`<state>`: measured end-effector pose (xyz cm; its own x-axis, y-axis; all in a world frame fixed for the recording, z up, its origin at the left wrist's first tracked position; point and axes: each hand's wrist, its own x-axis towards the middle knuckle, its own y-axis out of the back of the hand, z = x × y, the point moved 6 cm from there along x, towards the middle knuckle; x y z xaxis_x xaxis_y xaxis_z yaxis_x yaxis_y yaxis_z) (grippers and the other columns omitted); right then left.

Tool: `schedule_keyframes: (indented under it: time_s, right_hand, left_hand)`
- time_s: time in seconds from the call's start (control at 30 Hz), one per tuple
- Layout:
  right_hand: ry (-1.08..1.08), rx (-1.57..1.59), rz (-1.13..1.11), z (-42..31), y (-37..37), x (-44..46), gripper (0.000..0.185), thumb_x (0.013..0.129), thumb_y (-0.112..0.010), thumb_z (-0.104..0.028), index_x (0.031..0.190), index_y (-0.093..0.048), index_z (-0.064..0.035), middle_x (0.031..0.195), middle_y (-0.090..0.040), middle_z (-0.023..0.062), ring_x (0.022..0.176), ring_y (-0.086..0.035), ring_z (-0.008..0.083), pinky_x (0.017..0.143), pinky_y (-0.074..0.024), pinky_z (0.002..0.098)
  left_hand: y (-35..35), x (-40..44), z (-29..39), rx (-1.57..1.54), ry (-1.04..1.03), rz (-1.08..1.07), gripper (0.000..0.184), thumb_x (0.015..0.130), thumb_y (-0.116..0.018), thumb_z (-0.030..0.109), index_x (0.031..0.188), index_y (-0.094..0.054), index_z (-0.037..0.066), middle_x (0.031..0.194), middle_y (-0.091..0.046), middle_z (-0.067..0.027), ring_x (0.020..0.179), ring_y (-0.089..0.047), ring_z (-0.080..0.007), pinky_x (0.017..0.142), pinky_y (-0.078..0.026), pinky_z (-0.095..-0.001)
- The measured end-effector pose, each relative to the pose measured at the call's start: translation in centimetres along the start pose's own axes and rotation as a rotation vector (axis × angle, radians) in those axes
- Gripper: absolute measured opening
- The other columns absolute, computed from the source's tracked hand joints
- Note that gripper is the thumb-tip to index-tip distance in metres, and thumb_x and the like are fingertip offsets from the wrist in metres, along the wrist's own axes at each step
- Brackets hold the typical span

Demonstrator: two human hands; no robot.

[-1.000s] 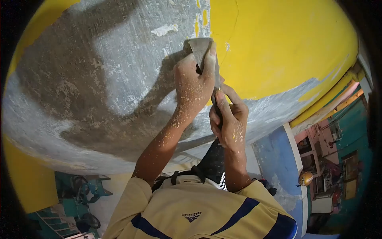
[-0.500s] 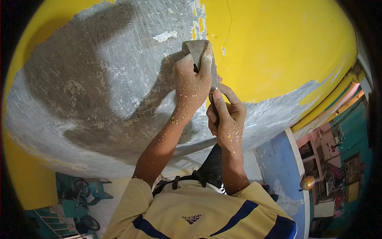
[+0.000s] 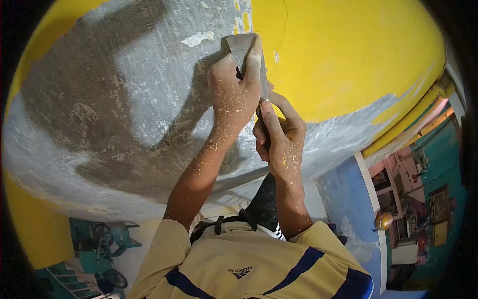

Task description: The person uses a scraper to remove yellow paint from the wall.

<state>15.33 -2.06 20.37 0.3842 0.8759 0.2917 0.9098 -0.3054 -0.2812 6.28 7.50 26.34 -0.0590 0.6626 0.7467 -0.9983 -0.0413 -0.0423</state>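
Note:
A paint scraper (image 3: 242,46) with a wide, dusty metal blade lies against the wall, its edge at the border between bare grey plaster (image 3: 154,94) and yellow paint (image 3: 343,60). My left hand (image 3: 231,94) is closed around the blade's body, thumb pressed along its face. Lower down, my right hand (image 3: 285,144) grips the dark handle, with the thumb on top. Pale paint flakes cling to both hands and forearms. Just above the blade, small yellow remnants (image 3: 246,21) stay on the plaster.
A loose whitish patch (image 3: 197,39) sticks to the plaster left of the blade. A thin crack runs through the yellow paint. Below left stands a bicycle (image 3: 107,254); at right are a blue wall (image 3: 343,194), a hanging round ball-like object (image 3: 384,221) and cluttered shelves.
The scraper and both hands have slid a little up the wall along the paint border. The view has shifted slightly. Both hands keep their grip.

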Motion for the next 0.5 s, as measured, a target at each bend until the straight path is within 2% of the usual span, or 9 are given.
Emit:
schedule_keyframes:
  time_s: [0.07, 0.2, 0.23, 0.33, 0.37, 0.47, 0.5]
  right_hand:
    - [-0.003, 0.012, -0.008, -0.4, -0.2, -0.1, 0.032, 0.104, -0.06, -0.023, 0.129, -0.062, -0.0053, 0.056, -0.048, -0.0027, 0.041, -0.037, 0.0032, 0.037, -0.024, 0.0225]
    - [0.0, -0.025, 0.011, 0.5, 0.1, -0.1, 0.031, 0.104, -0.06, -0.022, 0.129, -0.062, -0.0043, 0.055, -0.048, -0.0033, 0.041, -0.037, 0.0026, 0.037, -0.0238, 0.0214]
    - [-0.005, -0.024, 0.012, 0.5, 0.0, -0.3, 0.031, 0.104, -0.06, -0.022, 0.129, -0.062, -0.0043, 0.055, -0.048, -0.0034, 0.041, -0.037, 0.0025, 0.037, -0.0239, 0.0213]
    - [0.034, -0.025, -0.002, -0.2, -0.4, 0.5, 0.029, 0.103, -0.062, -0.022, 0.126, -0.063, -0.0048, 0.056, -0.048, -0.0034, 0.041, -0.037, 0.0031, 0.038, -0.0253, 0.0217]
    - [0.066, -0.024, 0.0, -0.9, -0.8, 1.4, 0.029, 0.103, -0.062, -0.023, 0.126, -0.063, -0.0048, 0.056, -0.048, -0.0032, 0.041, -0.037, 0.0033, 0.038, -0.0254, 0.0217]
    - [0.127, -0.035, -0.051, -4.7, -2.1, 2.8, 0.028, 0.103, -0.061, -0.023, 0.124, -0.063, -0.0044, 0.057, -0.048, -0.0025, 0.042, -0.038, 0.0037, 0.038, -0.0261, 0.0213]
    - [0.133, -0.023, -0.061, -5.5, -2.5, 3.1, 0.028, 0.103, -0.061, -0.023, 0.123, -0.063, -0.0043, 0.057, -0.048, -0.0026, 0.042, -0.038, 0.0037, 0.039, -0.0262, 0.0213]
  left_hand:
    - [-0.2, 0.2, 0.0, -0.11, 0.002, 0.01, 0.047, 0.098, -0.065, 0.029, 0.065, -0.059, -0.003, 0.05, -0.051, -0.0058, 0.046, -0.046, -0.0119, 0.045, -0.036, -0.0361]
    - [0.2, -0.7, -0.5, -0.079, 0.007, 0.005, 0.047, 0.1, -0.064, 0.03, 0.066, -0.06, -0.003, 0.05, -0.051, -0.004, 0.047, -0.045, -0.0098, 0.044, -0.034, -0.0341]
    - [-0.2, -0.8, -1.0, -0.183, 0.078, 0.008, 0.046, 0.1, -0.065, 0.029, 0.067, -0.061, -0.003, 0.05, -0.051, -0.0032, 0.047, -0.046, -0.0088, 0.044, -0.034, -0.0329]
    - [-0.2, 0.1, 1.1, -0.257, 0.029, 0.057, 0.044, 0.1, -0.064, 0.029, 0.07, -0.062, -0.004, 0.051, -0.053, -0.0042, 0.047, -0.049, -0.0088, 0.045, -0.037, -0.0333]
    - [-0.2, 1.1, 2.1, -0.238, 0.062, 0.033, 0.045, 0.101, -0.062, 0.03, 0.071, -0.062, -0.005, 0.052, -0.057, -0.0065, 0.049, -0.061, -0.0118, 0.047, -0.045, -0.0321]
    - [1.1, 4.7, 5.3, 0.116, -0.111, 0.023, 0.047, 0.101, -0.06, 0.032, 0.073, -0.063, -0.006, 0.054, -0.061, -0.0081, 0.051, -0.065, -0.0155, 0.048, -0.047, -0.0326]
    - [0.7, 5.5, 4.6, -0.085, -0.002, -0.016, 0.046, 0.098, -0.062, 0.039, 0.087, -0.068, -0.005, 0.069, -0.067, -0.0103, 0.064, -0.066, -0.0167, 0.061, -0.05, -0.0351]
